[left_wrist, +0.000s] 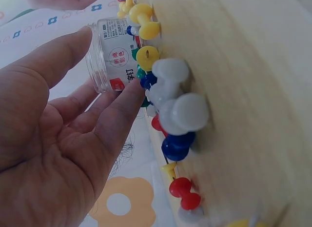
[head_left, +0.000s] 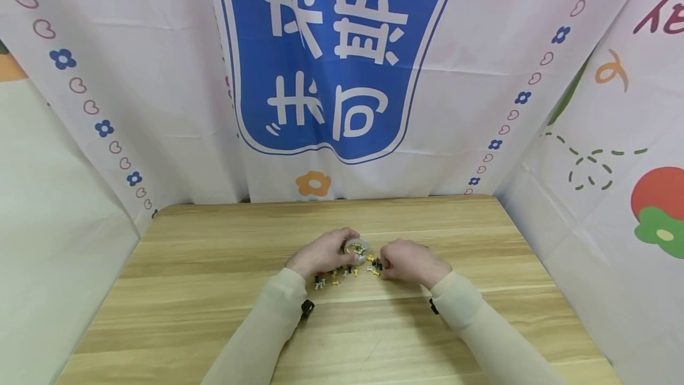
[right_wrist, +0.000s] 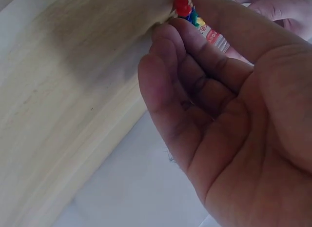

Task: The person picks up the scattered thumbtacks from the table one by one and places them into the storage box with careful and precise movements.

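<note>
My left hand (head_left: 326, 251) grips a small clear jar (head_left: 350, 244) with a white printed label, tilted with its mouth toward me. Inside the jar are several push pins (head_left: 358, 249); in the left wrist view my thumb touches the rim and fingers lie along the far side. Loose white, yellow, red, blue and green push pins (left_wrist: 183, 112) are scattered under and beside that hand. My right hand (head_left: 408, 261) is at the table right of the jar, fingers loosely bent, thumb and index apart. Right at its fingertips are a red push pin (right_wrist: 182, 5) and others.
Both hands are over the middle of a wood-grain table (head_left: 214, 314). A white printed curtain (head_left: 454, 106) hangs behind the far edge, with more cloth (head_left: 588, 135) at the right. Yellow push pins (head_left: 335, 282) lie closer to me than the jar.
</note>
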The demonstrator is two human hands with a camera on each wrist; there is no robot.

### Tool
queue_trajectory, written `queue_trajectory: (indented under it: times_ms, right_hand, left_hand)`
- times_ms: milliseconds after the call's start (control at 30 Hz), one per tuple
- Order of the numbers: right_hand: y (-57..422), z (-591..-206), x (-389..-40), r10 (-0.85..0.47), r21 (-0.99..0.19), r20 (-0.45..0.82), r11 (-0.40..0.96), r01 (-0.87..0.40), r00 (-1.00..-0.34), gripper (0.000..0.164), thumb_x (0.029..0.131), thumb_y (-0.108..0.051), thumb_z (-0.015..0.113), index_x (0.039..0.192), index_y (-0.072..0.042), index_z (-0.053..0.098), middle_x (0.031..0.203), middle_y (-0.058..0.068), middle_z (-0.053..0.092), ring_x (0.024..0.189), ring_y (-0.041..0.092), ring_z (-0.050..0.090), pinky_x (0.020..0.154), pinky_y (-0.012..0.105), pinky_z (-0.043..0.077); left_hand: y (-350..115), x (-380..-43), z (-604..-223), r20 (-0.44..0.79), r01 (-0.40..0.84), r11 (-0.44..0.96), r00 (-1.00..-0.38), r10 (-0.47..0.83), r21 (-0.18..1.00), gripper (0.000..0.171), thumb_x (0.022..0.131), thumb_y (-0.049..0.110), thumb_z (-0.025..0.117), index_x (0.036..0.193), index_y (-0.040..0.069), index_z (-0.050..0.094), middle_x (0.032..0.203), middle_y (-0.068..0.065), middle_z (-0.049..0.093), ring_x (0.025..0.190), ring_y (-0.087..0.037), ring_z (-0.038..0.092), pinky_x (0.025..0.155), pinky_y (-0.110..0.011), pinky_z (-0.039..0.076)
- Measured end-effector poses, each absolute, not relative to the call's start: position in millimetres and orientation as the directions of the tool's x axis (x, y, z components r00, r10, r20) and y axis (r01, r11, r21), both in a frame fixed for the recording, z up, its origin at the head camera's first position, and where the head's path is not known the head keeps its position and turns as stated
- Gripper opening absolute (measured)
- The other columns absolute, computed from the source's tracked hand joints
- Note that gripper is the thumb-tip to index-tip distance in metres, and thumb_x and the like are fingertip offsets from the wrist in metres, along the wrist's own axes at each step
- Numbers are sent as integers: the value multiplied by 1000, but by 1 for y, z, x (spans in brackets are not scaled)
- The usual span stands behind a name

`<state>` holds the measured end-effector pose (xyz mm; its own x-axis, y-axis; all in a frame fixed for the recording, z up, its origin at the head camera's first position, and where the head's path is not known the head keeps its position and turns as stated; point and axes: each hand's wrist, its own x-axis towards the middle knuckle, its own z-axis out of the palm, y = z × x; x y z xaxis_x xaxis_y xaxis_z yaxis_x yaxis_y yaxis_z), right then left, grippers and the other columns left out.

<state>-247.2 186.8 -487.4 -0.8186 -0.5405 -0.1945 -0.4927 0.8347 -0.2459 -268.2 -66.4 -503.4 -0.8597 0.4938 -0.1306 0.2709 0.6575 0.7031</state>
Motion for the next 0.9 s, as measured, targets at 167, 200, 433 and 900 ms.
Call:
queue_trajectory:
  times_ms: [167,200,433,900]
  right_hand:
    - [186,-489,-248,-546,-239,-182,831,-502,-818,28,103,-12,91,86,-17,69,81,-6,66,73,11,58,69,30,52]
    - [186,-490,-248,-546,-240,-181,831,-502,-818,28,103,-12,90,86,-16,69,81,-5,66,73,11,57,69,30,52]
    - [187,-487,-250,-538,-258,-173,833,-489,-825,17,105,-5,84,93,-13,75,87,-3,73,77,11,61,72,32,58]
    - [186,-477,-260,-557,-287,-5,797,-532,-831,9,106,-6,78,100,-13,78,93,-3,77,78,8,65,74,29,62]
  left_hand:
    - [-66,-268,-505,-128,276,658,-859,496,700,54,111,24,84,159,10,65,146,-14,79,132,-29,75,122,-57,61]
    - [-66,-268,-505,-127,276,658,-859,496,700,54,111,24,84,159,9,65,146,-14,79,131,-28,75,122,-57,61]
    - [-67,-268,-505,-120,276,654,-862,493,704,53,110,23,86,157,9,67,144,-14,79,128,-27,76,120,-57,62]
    - [-65,-267,-503,-120,269,645,-862,492,715,53,110,23,86,156,7,67,143,-14,80,128,-28,76,120,-56,62]
